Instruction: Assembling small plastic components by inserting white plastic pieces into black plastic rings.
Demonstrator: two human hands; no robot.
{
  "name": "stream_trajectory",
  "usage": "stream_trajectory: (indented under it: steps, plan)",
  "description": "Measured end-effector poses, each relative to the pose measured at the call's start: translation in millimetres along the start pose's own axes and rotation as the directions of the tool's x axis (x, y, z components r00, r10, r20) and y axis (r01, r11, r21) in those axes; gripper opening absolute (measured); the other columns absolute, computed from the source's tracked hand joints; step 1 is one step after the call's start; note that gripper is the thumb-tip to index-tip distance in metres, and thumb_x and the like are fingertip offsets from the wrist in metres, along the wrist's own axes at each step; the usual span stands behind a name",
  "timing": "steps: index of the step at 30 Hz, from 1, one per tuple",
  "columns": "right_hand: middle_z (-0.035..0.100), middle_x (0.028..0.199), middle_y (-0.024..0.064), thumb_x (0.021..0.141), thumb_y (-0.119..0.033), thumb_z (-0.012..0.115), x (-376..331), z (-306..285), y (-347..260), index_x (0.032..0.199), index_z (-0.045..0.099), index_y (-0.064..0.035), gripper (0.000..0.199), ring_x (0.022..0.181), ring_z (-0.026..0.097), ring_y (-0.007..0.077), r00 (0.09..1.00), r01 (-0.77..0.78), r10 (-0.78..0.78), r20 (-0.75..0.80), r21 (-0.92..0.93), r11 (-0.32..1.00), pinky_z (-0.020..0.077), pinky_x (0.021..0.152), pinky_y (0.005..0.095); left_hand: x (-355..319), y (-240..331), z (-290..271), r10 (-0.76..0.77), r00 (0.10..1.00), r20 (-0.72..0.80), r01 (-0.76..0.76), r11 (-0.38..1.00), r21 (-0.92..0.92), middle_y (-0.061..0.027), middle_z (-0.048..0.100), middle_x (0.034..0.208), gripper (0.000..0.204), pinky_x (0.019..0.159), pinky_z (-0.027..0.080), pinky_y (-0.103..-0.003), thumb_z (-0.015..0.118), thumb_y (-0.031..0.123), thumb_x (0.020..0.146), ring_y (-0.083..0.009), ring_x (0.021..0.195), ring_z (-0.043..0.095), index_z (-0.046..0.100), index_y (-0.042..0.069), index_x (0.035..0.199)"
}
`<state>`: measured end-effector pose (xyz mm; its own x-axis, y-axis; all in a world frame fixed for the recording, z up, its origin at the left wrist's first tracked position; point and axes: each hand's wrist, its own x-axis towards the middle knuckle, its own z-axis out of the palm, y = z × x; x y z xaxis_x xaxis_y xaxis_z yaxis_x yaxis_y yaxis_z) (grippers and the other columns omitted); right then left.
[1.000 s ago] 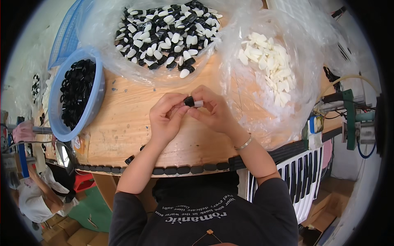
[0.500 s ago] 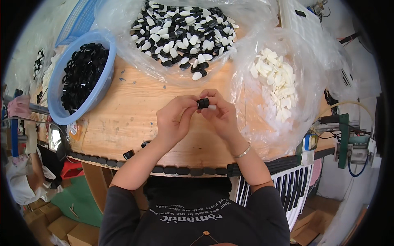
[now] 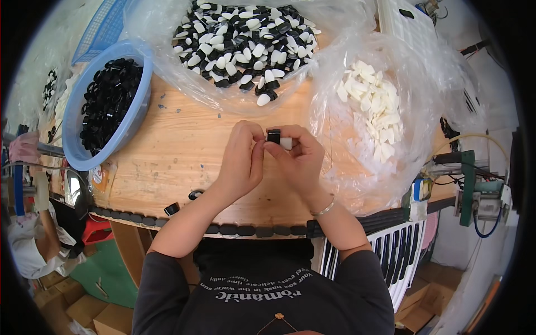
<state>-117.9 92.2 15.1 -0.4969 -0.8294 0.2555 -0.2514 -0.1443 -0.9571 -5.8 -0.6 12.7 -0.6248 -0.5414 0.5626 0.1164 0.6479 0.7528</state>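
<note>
Both hands pinch one small piece over the wooden table (image 3: 184, 151): left hand (image 3: 241, 162) fingertips closed on the black cap (image 3: 273, 135), right hand (image 3: 298, 159) gripping its white insert (image 3: 286, 143). At twelve o'clock lies a bag of assembled pieces (image 3: 245, 39), at three a bag of white inserts (image 3: 374, 111), at nine a blue basin of black caps (image 3: 106, 106).
</note>
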Motion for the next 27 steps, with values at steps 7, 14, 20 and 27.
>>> stream_trajectory:
  steps: [7,14,20,27]
  plan:
    - [0.064,0.103,0.0151,0.077,0.009,0.071,2,5,5,0.123,0.037,-0.0038,0.058,0.091,0.064,0.0148,0.99,0.022,0.029,-0.138,0.357,0.934,0.0546,0.078,0.0256,-9,-4,11,-0.169,0.984,-0.058,0.147,0.95,-0.274,-0.0082,0.048,0.09,0.01,0.07,0.041,-0.025,0.047,-0.006,0.09,-0.0155,0.076,0.047,0.046,0.001,0.097]
    - [0.063,0.105,0.0137,0.076,0.008,0.072,1,-4,3,0.124,0.035,-0.0038,0.062,0.096,0.063,0.0179,0.993,0.115,-0.113,-0.023,0.205,0.972,0.0529,0.085,0.0293,-7,-3,2,-0.273,0.958,0.087,0.28,0.825,-0.491,-0.0026,0.052,0.093,0.004,0.072,0.039,-0.019,0.048,0.001,0.094,-0.0066,0.079,0.047,0.052,0.0,0.097]
    - [0.063,0.106,0.0144,0.076,0.007,0.072,2,-3,9,0.117,0.038,-0.003,0.055,0.093,0.064,0.0169,0.942,0.333,-0.321,-0.101,0.145,0.932,0.0531,0.081,0.0281,-5,0,-3,-0.502,0.86,0.093,0.406,0.562,-0.721,-0.0034,0.057,0.097,0.01,0.074,0.043,-0.021,0.048,0.005,0.096,-0.008,0.076,0.051,0.056,-0.001,0.098]
    - [0.066,0.095,0.0159,0.073,0.001,0.078,6,-10,3,0.097,0.05,-0.0011,0.037,0.078,0.066,0.0162,0.895,0.436,-0.446,0.01,-0.234,0.869,0.0536,0.068,0.0257,-5,0,1,-0.308,0.951,0.029,0.26,0.744,-0.616,-0.0032,0.058,0.087,0.011,0.075,0.041,-0.021,0.058,0.003,0.09,-0.0095,0.078,0.052,0.056,-0.002,0.1]
